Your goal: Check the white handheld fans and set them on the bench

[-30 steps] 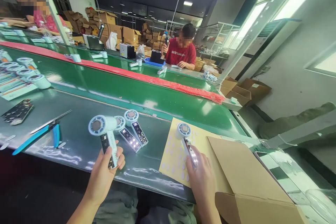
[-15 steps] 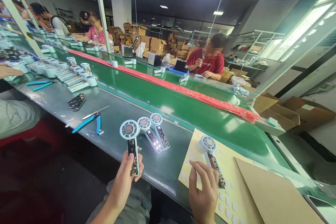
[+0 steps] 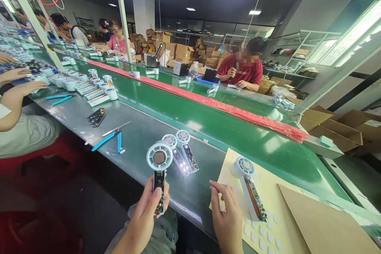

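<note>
My left hand (image 3: pixel 148 216) is closed round the handle of a small white hand fan (image 3: pixel 160 158) with a bare circuit board, held upright above the table edge. My right hand (image 3: pixel 228 218) hovers with curled fingers, thumb and forefinger pinched, over the left edge of a yellow sheet (image 3: pixel 264 226) dotted with small white pads. A second fan unit (image 3: pixel 248 184) lies on that sheet just right of the hand, not touched. Two more fan units (image 3: pixel 181 154) lie side by side on the dark table, one with lit LEDs.
Blue-handled cutters and tweezers (image 3: pixel 111 135) lie left of the fans. A green conveyor (image 3: pixel 208 121) with a red strip runs behind. Cardboard (image 3: pixel 324 226) lies at right. A co-worker's arms (image 3: pixel 14 95) are at far left; a person in red (image 3: pixel 242 71) sits opposite.
The view swung left and up. My right hand let go of the fan on the yellow sheet and drew back to its left. My left hand turned its fan face-on.
</note>
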Demonstrator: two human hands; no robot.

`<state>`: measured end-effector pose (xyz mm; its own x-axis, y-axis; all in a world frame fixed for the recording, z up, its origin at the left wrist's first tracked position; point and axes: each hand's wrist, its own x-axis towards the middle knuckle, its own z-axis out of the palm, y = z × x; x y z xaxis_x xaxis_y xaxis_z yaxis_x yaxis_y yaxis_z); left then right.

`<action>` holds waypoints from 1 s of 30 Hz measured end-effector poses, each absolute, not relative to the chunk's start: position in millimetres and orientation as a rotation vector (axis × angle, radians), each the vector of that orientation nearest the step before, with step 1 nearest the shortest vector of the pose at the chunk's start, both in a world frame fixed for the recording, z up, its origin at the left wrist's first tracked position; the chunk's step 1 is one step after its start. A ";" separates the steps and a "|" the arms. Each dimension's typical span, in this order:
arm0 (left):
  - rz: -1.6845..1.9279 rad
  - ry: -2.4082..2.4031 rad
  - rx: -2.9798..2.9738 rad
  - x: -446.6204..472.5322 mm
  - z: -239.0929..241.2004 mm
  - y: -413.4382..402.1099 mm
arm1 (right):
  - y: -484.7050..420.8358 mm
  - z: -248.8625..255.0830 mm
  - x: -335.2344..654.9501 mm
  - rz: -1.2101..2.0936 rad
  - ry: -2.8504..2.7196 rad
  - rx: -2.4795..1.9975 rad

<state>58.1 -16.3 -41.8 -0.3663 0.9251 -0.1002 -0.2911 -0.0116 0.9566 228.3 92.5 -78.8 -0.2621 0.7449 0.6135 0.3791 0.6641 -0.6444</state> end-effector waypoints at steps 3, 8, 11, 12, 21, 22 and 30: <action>1.575 1.219 0.742 60.9 -38.1 -14.3 | 92.2 -79.6 227.8 0.489 -1.888 -0.910; 1.570 1.246 0.738 62.1 -31.0 -14.2 | 91.4 -81.9 228.5 0.502 -1.906 -0.898; 1.563 1.284 0.675 61.5 -28.0 -17.4 | 93.0 -82.1 226.9 0.511 -1.918 -0.888; 1.568 1.297 0.658 61.1 -27.3 -18.9 | 93.9 -82.1 225.9 0.514 -1.926 -0.888; 1.631 1.331 0.582 52.3 -37.6 -30.1 | 95.9 -84.9 222.6 0.534 -2.003 -0.894; 1.641 1.330 0.589 51.5 -39.3 -30.7 | 95.0 -85.0 224.0 0.537 -1.998 -0.900; 1.643 1.260 0.644 47.4 -43.8 -35.6 | 91.2 -85.0 231.2 0.663 -1.919 -1.031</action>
<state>47.4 -35.6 -43.8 -0.4244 0.8963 -0.1287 -0.3566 -0.0348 0.9336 231.2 91.2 -85.0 -0.3110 0.8508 0.4235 0.4079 0.5220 -0.7491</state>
